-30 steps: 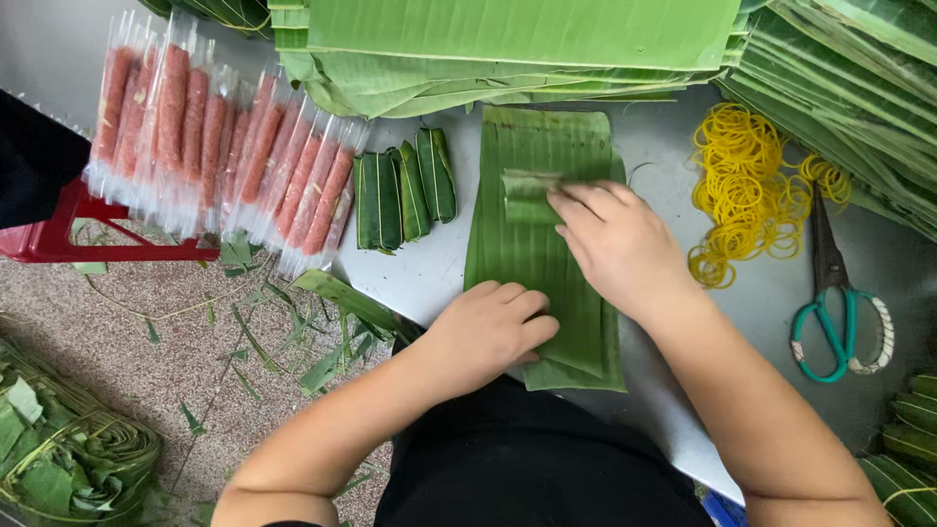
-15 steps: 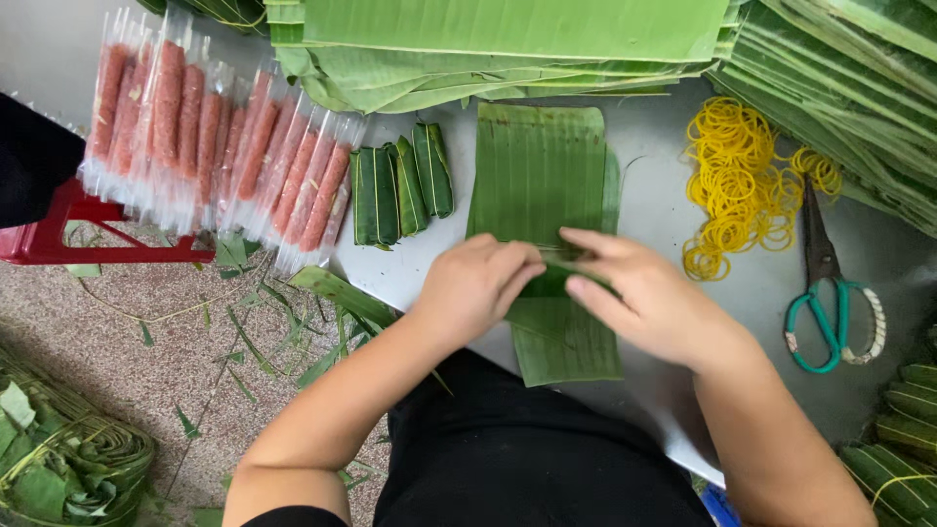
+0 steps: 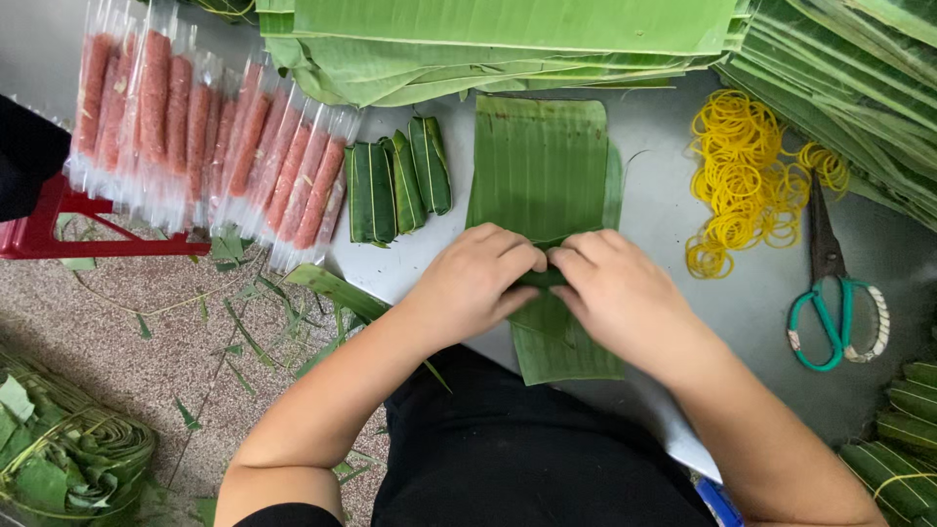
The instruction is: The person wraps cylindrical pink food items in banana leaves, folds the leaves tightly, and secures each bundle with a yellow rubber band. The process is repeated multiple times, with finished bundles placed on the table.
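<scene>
Two hands are meeting over a banana leaf strip (image 3: 543,166) lying on the grey table (image 3: 673,146), its long axis running away from the person. Left hand (image 3: 473,283) and right hand (image 3: 615,293) are pinching, fingers curled together, on its fold. Left of the strip, green wrapped rolls (image 3: 395,181) and clear sausage packs (image 3: 195,137) are lying; right of it, yellow rubber bands (image 3: 742,176) and scissors (image 3: 835,293).

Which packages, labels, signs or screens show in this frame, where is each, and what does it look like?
Clear plastic sleeves: upper left, fanned in a row, each long and narrow with a pinkish-red sausage-like filling.
Leaf-wrapped parcels: right of the sleeves, on the grey table, short green bundles side by side.
More leaf parcels: lower right edge, green.
No labels, signs or screens visible.
</scene>
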